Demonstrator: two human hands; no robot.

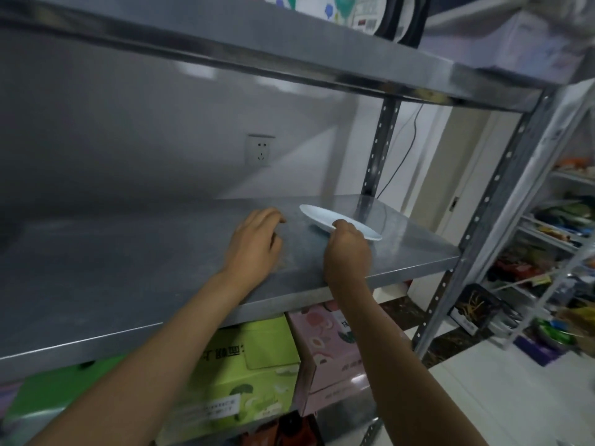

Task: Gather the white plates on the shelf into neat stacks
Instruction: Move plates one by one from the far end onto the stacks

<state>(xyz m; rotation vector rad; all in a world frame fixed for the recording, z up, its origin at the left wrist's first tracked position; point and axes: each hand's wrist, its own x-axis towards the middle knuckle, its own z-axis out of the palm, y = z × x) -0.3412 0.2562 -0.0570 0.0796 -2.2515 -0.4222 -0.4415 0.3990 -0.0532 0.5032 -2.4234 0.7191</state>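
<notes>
Two bare forearms are stretched up and forward over the metal shelf (161,268), with both hands raised above its right half. The right hand (347,249) is turned knuckles-up, its fingers and thumb curled round the near rim of a single white plate (331,220), which is pinched there and tilted, the far edge higher and to the left, the near edge lower and to the right; whether its underside touches the shelf cannot be told. The plate is held toward the right rear of the shelf, near the perforated upright post (380,146). The left hand (254,243) is held just beside it, palm down, fingers loosely bent and slightly spread, nothing being gripped; the fingertips (278,218) are close to the shelf surface, though contact cannot be confirmed. A wall socket (259,150) is seen on the back wall. Below the shelf, a green carton (244,375) and a pink carton (325,346) are stored side by side; printed characters are carried on both, but they are too blurred to be read.
</notes>
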